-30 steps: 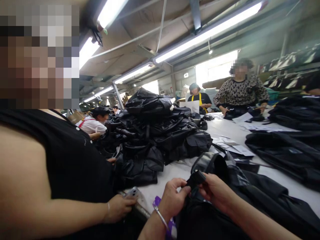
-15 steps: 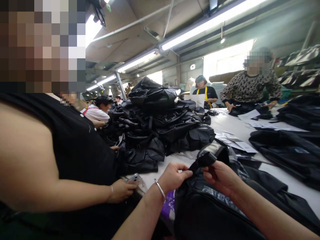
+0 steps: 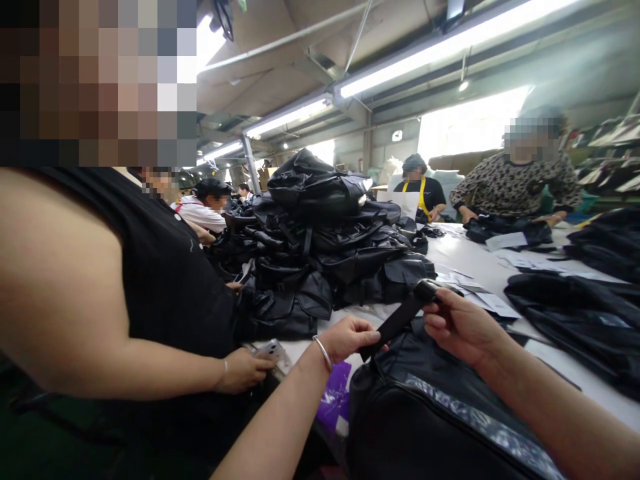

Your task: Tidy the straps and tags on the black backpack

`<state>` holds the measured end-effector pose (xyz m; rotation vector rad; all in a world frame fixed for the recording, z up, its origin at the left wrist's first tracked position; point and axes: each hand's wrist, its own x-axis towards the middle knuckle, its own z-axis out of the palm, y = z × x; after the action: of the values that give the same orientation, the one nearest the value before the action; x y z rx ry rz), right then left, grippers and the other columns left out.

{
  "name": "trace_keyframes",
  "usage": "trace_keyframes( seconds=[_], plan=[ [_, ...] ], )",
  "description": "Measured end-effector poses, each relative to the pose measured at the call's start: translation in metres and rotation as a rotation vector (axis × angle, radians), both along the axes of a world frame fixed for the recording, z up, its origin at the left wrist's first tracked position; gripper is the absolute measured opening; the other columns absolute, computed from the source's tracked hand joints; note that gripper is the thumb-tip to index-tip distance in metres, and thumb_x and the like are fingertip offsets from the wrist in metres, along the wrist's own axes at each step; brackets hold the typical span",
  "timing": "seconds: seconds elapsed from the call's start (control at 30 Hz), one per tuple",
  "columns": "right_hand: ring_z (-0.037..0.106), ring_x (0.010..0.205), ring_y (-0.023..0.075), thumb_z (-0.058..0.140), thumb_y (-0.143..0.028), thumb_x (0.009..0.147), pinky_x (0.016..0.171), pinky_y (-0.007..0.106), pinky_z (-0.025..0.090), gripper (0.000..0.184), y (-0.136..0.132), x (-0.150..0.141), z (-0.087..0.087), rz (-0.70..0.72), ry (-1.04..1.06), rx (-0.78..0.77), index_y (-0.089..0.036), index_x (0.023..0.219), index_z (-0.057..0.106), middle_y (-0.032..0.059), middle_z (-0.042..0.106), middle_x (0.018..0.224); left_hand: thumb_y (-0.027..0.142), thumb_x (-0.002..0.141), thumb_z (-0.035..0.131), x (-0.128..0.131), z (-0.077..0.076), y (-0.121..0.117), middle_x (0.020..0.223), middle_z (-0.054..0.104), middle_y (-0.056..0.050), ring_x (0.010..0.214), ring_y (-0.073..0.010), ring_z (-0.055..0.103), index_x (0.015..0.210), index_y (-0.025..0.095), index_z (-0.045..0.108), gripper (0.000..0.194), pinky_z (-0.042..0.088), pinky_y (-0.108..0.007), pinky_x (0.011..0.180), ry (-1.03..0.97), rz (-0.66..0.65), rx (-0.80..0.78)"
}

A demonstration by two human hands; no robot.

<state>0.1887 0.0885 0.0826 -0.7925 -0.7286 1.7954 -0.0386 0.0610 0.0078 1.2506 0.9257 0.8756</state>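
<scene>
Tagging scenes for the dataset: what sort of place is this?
Most likely a bag-making workshop. A heap of black bags sits on a long white table, several people work around it, and both hands stretch a black strap over another bag.

Hidden ends, cut-off edges and blurred spots around the strap

The black strap (image 3: 400, 319) vanishes at its lower end under the left hand (image 3: 350, 337) and at its upper end inside the right hand (image 3: 463, 327), so neither end shows. The black bag (image 3: 425, 407) below is cut off by the bottom edge. The co-worker's hand (image 3: 243, 370) covers most of a phone (image 3: 269, 348); its screen cannot be read. Faces of the people around the table are pixelated. The papers (image 3: 493, 303) further along the table are too small to read, and the purple item (image 3: 335, 400) is half hidden behind the left forearm.
</scene>
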Motion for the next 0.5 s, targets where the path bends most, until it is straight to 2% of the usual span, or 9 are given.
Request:
trace_keyframes(
  seconds=[0.2,0.33,0.5],
  plan=[
    [0.038,0.036,0.0065,0.064,-0.024,0.086,0.029,0.014,0.029,0.016,0.013,0.002,0.016,-0.026,-0.008,0.056,-0.022,0.078,0.051,-0.0052,0.045,0.055,0.060,0.064,0.081,0.002,-0.022,0.006,0.099,0.072,-0.019,0.086,-0.0256,0.070,0.088,0.008,0.071,0.058,0.053,-0.037,0.080,-0.163,-0.062,-0.076],
    [0.038,0.036,0.0065,0.063,-0.023,0.087,0.029,0.014,0.029,0.017,0.024,0.007,0.019,-0.069,-0.034,0.070,-0.022,0.077,0.049,-0.0057,0.045,0.053,0.057,0.070,0.078,0.006,-0.033,0.003,0.092,0.073,-0.017,0.082,-0.0271,0.071,0.084,0.008,0.069,0.052,0.052,-0.039,0.077,-0.213,-0.082,-0.097],
    [0.041,0.038,0.0065,0.064,-0.022,0.087,0.030,0.013,0.032,0.019,0.038,0.018,0.014,-0.138,-0.098,0.096,-0.020,0.073,0.050,-0.0045,0.048,0.052,0.051,0.082,0.070,0.005,-0.044,-0.006,0.078,0.072,-0.010,0.076,-0.0223,0.069,0.077,0.013,0.069,0.039,0.050,-0.037,0.079,-0.215,-0.063,-0.114]
  ],
)
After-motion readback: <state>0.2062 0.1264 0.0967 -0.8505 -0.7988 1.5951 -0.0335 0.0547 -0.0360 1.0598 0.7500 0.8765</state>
